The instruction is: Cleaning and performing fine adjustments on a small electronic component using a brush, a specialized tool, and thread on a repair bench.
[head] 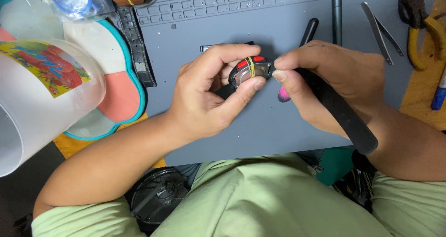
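Small black key fob [250,70] pinched in my left hand [211,90], thumb on its lower edge, index finger curled over top. Fob face up toward me: two red buttons near top, metallic rim around face, yellow rubber band wrapped across middle. Black strap [339,109] joins fob at 3 o'clock, runs under my right hand [325,79] out toward 4 o'clock, over my forearm. Right fingertips press on strap just beside fob.
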